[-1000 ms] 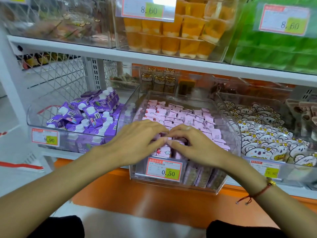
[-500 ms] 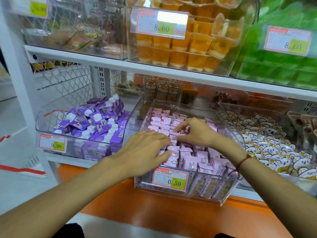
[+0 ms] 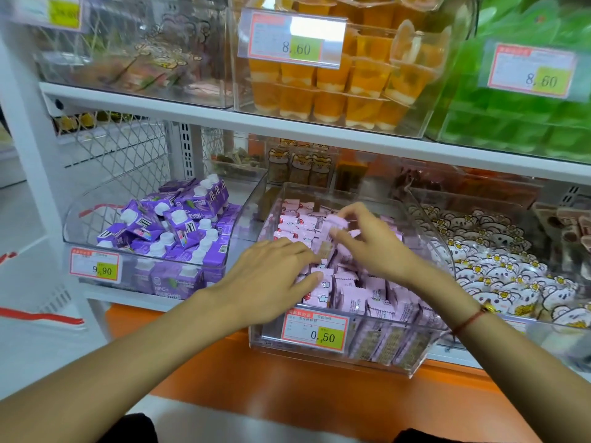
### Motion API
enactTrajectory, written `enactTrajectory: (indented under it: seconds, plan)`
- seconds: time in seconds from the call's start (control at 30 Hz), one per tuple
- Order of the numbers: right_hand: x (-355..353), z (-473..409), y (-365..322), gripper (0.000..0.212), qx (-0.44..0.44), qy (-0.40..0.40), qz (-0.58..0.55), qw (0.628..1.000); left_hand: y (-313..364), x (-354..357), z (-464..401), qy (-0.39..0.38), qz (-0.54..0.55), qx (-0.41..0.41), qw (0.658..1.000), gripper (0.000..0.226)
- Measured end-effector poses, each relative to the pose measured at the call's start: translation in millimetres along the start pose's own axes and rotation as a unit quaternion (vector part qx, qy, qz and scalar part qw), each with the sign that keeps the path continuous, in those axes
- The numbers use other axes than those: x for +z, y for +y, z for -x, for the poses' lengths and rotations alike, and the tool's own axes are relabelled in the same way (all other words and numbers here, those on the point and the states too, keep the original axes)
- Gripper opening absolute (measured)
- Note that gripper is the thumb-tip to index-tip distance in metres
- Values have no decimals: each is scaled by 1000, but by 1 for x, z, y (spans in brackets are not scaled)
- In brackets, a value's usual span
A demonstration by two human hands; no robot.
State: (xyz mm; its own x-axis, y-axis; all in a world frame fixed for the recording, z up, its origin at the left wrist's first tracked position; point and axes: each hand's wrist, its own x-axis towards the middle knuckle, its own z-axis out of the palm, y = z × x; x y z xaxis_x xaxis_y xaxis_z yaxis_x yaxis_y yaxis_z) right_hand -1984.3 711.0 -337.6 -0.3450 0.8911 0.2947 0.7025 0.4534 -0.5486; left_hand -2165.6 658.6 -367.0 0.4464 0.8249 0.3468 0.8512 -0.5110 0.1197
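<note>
A clear plastic bin (image 3: 412, 362) on the lower shelf holds several small pink snack packets (image 3: 355, 292), with a 0.50 price tag (image 3: 316, 332) on its front. My left hand (image 3: 271, 276) lies flat on the front packets, fingers straight and pointing right. My right hand (image 3: 367, 241) is further back over the bin, with fingers and thumb curled round a pink packet (image 3: 337, 220) lifted slightly above the pile. A red string bracelet circles my right wrist.
To the left stands a clear bin of purple drink cartons (image 3: 179, 231) priced 9.90. To the right is a bin of white koala-shaped packets (image 3: 499, 276). The upper shelf (image 3: 319, 129) carries orange jelly cups (image 3: 345, 87) and green packs (image 3: 518, 123). An orange ledge (image 3: 287, 382) runs below.
My hands were together at the bin's front. My right hand has moved back into the bin and picked up a pink packet, while the left has stayed flat on the front packets.
</note>
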Motion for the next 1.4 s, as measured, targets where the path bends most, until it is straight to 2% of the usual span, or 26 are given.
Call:
enactTrajectory:
  seconds: [0.1,0.17,0.23,0.3,0.37,0.43,0.57,0.63,0.7,0.77,0.83,0.9,0.97,1.03,1.1,1.17,1.23,1.3,1.4]
  plan:
    - [-6,12,-7,20,6,151,-131,980,-1,-1,1,17,-12,8,1000,43]
    - [-12,16,-9,20,38,211,-226,950,-1,-2,3,30,1,16,999,39]
    - [-18,19,-11,21,89,238,-329,909,1,-5,4,65,49,-2,997,31]
    - [-21,22,-10,22,138,229,-424,865,2,-11,6,127,124,-37,984,31]
    - [-23,24,-9,24,169,193,-491,833,2,-17,7,178,185,-37,966,58]
    - [-22,25,-12,23,179,152,-534,812,3,-23,7,199,190,2,961,75]
    - [-17,27,-24,20,169,107,-579,791,4,-31,7,216,235,39,947,55]
    - [-16,27,-30,28,176,92,-559,805,4,-34,8,228,269,37,935,47]
    - [-16,28,-29,37,182,91,-442,874,5,-38,8,228,354,-20,907,30]
    - [-16,30,-27,34,129,111,-288,942,6,-40,6,198,466,-97,857,10]
    - [-19,34,-31,31,40,88,-251,963,5,-38,6,169,514,-151,828,20]
    - [-17,39,-33,39,-38,18,-200,979,6,-37,5,156,530,-172,816,25]
    - [-9,41,-34,48,-101,-10,-73,992,7,-36,5,151,517,-169,826,27]
    - [-3,40,-33,49,-142,29,26,989,9,-36,5,150,485,-158,847,27]
    - [-4,35,-30,44,-142,92,55,984,7,-35,2,155,452,-149,865,38]
    - [-12,30,-24,38,-75,156,-2,985,1,-36,-3,168,394,-138,893,43]
    - [-19,26,-14,30,16,180,-100,978,-4,-37,-13,160,292,-107,937,30]
    - [-22,24,-4,31,72,178,-131,973,-4,-32,-26,94,167,-75,979,30]
    - [-20,22,3,45,110,193,-202,954,-1,-19,-48,-56,26,-41,997,52]
